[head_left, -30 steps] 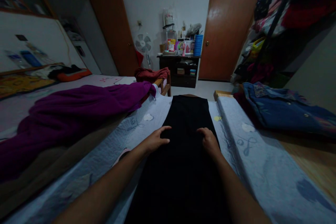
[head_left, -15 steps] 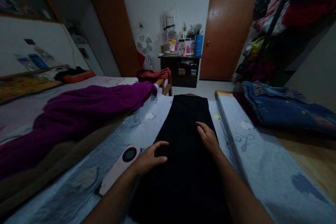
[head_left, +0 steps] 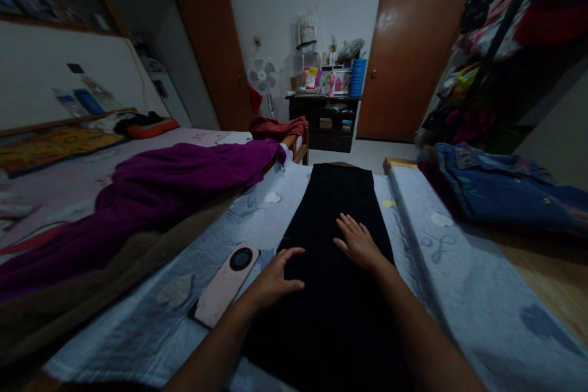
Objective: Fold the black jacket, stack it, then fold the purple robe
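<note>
A pair of what looks like black trousers point(head_left: 342, 196), folded lengthwise, lies flat on a pale blue patterned cover point(head_left: 441, 282) in front of me. Over the garment's left edge is my left hand point(head_left: 278, 275), thumb and fingers apart, holding nothing. My right hand point(head_left: 359, 244) rests flat on the dark cloth toward its right side, fingers spread. Left of the garment, close by my left forearm, a pink phone point(head_left: 220, 294) with a round black camera ring lies back up. The near end of the black cloth is dark and runs out of view.
On the left, a purple blanket point(head_left: 184, 174) spreads over a bed. A folded blue denim garment point(head_left: 500, 187) lies at right. At the back stand a dark cabinet point(head_left: 298, 111) with items on it, a white fan point(head_left: 263, 75) and wooden doors. Clothes hang at upper right.
My right hand has flattened and spread its fingers on the black cloth, shifting slightly toward the middle. My left hand keeps about the same pose. The camera view has swung a little left.
</note>
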`<state>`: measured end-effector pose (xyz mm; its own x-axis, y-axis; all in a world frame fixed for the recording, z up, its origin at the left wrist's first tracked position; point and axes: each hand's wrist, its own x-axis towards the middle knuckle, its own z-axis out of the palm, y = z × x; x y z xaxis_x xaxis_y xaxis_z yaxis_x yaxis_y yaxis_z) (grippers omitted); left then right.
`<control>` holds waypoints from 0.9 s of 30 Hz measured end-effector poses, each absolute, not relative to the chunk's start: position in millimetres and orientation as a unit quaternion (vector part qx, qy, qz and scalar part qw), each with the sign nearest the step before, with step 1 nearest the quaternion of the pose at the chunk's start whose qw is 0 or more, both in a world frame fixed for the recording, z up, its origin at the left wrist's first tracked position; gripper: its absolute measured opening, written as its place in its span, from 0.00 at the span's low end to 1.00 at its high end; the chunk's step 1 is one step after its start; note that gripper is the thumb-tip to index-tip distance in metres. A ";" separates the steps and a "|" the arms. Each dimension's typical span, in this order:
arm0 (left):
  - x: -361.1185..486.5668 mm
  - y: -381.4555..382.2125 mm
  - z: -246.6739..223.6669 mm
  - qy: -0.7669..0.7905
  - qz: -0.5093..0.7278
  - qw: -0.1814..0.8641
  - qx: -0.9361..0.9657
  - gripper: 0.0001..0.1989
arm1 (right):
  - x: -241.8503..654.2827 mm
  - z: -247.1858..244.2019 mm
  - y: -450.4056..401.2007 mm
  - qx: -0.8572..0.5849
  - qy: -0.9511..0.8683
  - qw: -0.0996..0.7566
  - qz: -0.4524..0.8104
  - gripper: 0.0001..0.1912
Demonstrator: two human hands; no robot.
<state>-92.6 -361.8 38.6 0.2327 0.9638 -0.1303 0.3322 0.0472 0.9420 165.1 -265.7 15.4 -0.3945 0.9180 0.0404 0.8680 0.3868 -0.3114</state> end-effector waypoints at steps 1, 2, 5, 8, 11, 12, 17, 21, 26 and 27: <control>-92.1 -362.5 34.9 0.534 0.323 0.476 0.619 0.33 | 164.8 14.0 -265.3 -0.542 -0.826 0.102 0.118 0.32; -91.9 -362.9 31.3 0.536 0.327 0.463 0.626 0.32 | 164.5 12.8 -264.9 -0.544 -0.825 0.101 0.115 0.32; -92.7 -363.1 22.9 0.532 0.341 0.441 0.638 0.30 | 163.9 10.3 -264.3 -0.547 -0.825 0.095 0.108 0.33; -93.8 -363.8 20.1 0.523 0.351 0.435 0.644 0.28 | 163.7 10.4 -264.1 -0.546 -0.827 0.086 0.101 0.33; -93.2 -366.8 22.4 0.525 0.358 0.427 0.643 0.26 | 162.9 13.3 -263.7 -0.546 -0.829 0.073 0.097 0.33; -92.8 -368.1 23.6 0.529 0.359 0.422 0.643 0.26 | 162.5 14.9 -264.0 -0.546 -0.829 0.068 0.098 0.32; -91.6 -371.9 28.2 0.546 0.349 0.406 0.645 0.22 | 162.3 26.1 -280.2 -0.557 -0.821 0.053 0.113 0.30; -92.6 -377.5 35.7 0.533 0.364 0.454 0.614 0.21 | 165.4 35.5 -319.2 -0.553 -0.814 0.080 0.159 0.25; -93.6 -401.7 52.7 0.434 0.353 0.682 0.471 0.35 | 164.2 45.0 -375.9 -0.524 -0.806 0.174 0.213 0.23; -94.0 -406.6 54.5 0.418 0.351 0.699 0.463 0.37 | 162.8 46.6 -384.9 -0.521 -0.802 0.192 0.219 0.23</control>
<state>-94.0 -406.6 54.5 0.4040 0.8772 -0.2594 -0.1038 0.3257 0.9398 162.8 -384.9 46.6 -0.3837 0.9200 0.0796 0.7517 0.3612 -0.5517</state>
